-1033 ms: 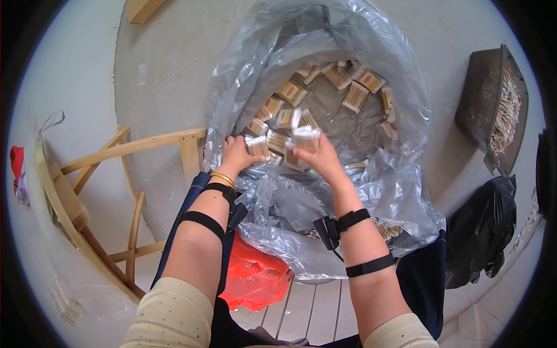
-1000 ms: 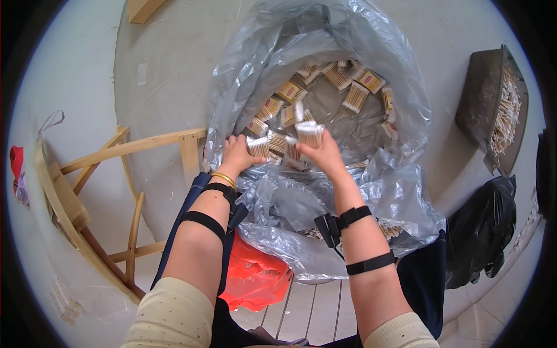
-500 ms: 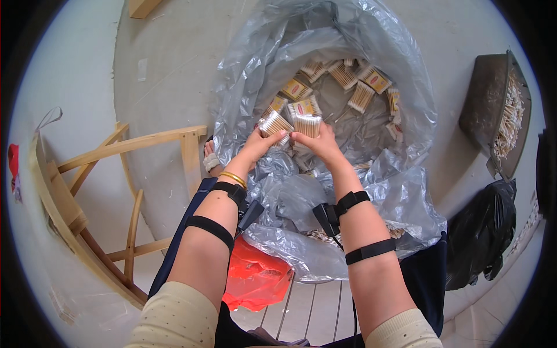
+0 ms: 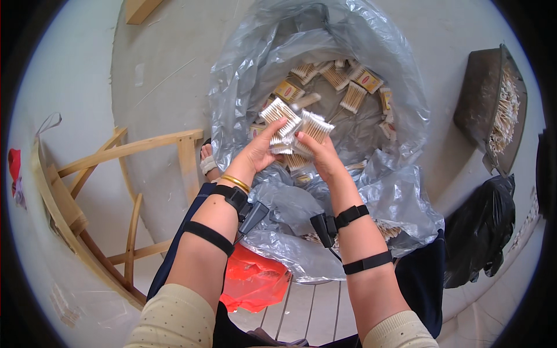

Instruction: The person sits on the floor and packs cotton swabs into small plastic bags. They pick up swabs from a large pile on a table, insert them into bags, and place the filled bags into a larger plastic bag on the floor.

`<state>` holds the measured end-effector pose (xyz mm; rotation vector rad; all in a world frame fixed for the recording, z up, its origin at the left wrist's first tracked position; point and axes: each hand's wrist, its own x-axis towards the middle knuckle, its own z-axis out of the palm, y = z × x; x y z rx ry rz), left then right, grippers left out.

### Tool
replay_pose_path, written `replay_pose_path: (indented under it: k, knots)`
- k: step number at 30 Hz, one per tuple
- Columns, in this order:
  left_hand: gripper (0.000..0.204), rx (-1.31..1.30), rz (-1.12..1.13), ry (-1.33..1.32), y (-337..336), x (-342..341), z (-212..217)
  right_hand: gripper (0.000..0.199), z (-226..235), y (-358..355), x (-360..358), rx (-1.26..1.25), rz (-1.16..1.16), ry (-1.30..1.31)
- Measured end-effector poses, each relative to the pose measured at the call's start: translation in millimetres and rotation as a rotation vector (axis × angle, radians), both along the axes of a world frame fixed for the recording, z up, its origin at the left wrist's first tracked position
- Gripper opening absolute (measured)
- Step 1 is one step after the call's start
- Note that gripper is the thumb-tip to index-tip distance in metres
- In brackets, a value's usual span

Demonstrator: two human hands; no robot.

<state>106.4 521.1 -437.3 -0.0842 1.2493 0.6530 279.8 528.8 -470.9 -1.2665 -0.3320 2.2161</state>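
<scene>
Both hands have shifted since the frames of one second ago: the left hand [image 4: 255,155], then near the left side of the liner, is now at the middle beside the right hand [image 4: 326,159], and the packs between them have tilted. The left thumb is clamped on a flat, clear-wrapped pack of white-tipped wooden cotton swabs [image 4: 279,113], held at a slant; most of the fingers behind it are hidden. The right thumb presses a second clear-wrapped swab pack [image 4: 317,126], tilted the other way, its other fingers largely concealed. The two packs lie close together above the opening of a large, translucent grey plastic bag [image 4: 241,69]; how many packs are held in all cannot be told. Further swab packs, some with yellow labels [image 4: 367,79], lie scattered inside the bag. To the right stands a dark, rectangular tub [image 4: 477,95] containing loose white swabs [image 4: 506,116], with a black plastic bag [image 4: 478,235] near it. A pale wooden frame [image 4: 136,148] stands at left, and a crumpled red plastic bag [image 4: 252,284] lies below the left forearm.
</scene>
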Motion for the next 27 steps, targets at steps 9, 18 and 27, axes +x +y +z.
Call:
replay_pose_path:
  k: [9,18,27]
  knots:
    - [0.057,0.2,0.015,0.289,43.9,13.9,0.9,0.08,6.8,58.2,-4.2,0.08,-0.051,-0.027]
    - [0.062,0.144,0.048,0.234,54.9,1.2,-26.0,0.095,-9.2,80.3,-12.0,0.033,0.194,-0.116]
    - [0.061,0.063,0.157,0.008,32.5,8.5,-17.7,0.078,-6.1,49.3,0.3,-0.053,0.215,0.025]
